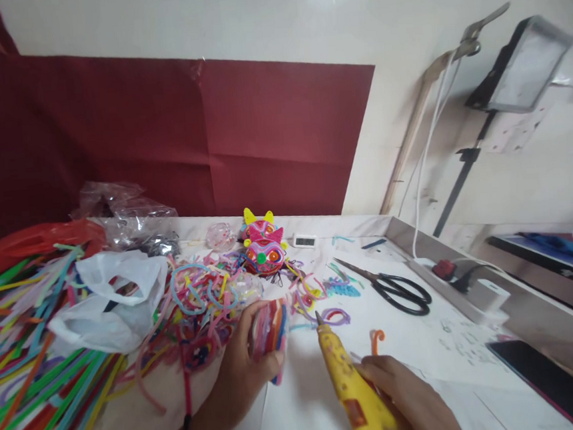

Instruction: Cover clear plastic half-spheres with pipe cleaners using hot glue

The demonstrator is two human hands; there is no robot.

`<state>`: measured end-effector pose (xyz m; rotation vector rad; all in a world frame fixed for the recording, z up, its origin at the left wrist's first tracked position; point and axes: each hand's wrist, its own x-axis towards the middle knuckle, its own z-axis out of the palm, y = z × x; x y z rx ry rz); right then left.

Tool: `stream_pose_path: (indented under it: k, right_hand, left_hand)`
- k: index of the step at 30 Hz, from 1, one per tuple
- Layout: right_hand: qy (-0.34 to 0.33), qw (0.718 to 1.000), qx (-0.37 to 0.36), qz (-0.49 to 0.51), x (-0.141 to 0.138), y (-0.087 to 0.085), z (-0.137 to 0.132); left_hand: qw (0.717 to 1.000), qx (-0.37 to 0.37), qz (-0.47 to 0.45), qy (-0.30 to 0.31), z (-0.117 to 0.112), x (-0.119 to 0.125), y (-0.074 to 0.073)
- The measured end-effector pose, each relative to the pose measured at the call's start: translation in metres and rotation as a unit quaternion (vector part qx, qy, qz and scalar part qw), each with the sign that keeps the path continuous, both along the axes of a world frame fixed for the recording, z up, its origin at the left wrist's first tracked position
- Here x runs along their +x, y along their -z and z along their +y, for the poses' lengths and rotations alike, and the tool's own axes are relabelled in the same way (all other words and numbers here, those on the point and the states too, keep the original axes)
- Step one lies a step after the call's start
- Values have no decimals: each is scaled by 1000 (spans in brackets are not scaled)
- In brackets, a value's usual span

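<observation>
My left hand [247,366] is closed around a rounded craft piece [271,333] covered in coloured fuzzy stripes of pink, orange, red and blue. A yellow hot glue gun [343,377] points up and away from me, its nozzle just right of the striped piece and apart from it. My right hand [399,389] is beside the glue gun's body and wraps its handle, which is partly hidden. A curled orange pipe cleaner [376,341] sticks up by the right fingers; I cannot tell whether they hold it.
Loose pipe cleaners [76,394] and a white plastic bag [119,310] cover the left. Tangled shapes surround decorated animal-like heads [264,254] at the back. Black-handled scissors [393,289], a small digital display [305,241], a phone [552,379] and a power strip [489,297] are rightward.
</observation>
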<state>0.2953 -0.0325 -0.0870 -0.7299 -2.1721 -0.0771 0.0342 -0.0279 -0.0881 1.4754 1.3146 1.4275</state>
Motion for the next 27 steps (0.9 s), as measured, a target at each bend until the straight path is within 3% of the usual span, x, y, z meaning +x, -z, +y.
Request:
stream_pose_path:
  k: [2, 5, 14, 16, 18, 20, 23, 27]
  right_hand:
    - [2, 998, 58, -38, 2, 10, 8]
    - [-18, 995, 63, -80, -2, 15, 12]
    - [-35, 974, -115, -191, -8, 2, 4]
    - [-37, 975, -146, -161, -9, -9, -1]
    - [-46, 976, -203, -70, -16, -21, -6]
    - [-45, 946, -318, 40, -28, -29, -11]
    - [-73, 834, -505, 208, -54, -31, -12]
    - [-116, 750, -584, 289, -80, -27, -7]
  left_hand:
    - [1000, 21, 17, -14, 0, -2, -3]
    - [994, 71, 54, -59, -4, -1, -9]
    - [977, 139, 131, -93, -10, 6, -11]
    - [972, 156, 151, -94, -10, 7, -10]
    - [965, 174, 174, -94, -11, 7, -9]
    - [953, 201, 206, -95, -13, 9, -8]
    - [938, 237, 232, -99, -14, 11, -8]
    - [931, 250, 246, -98, -15, 13, -5]
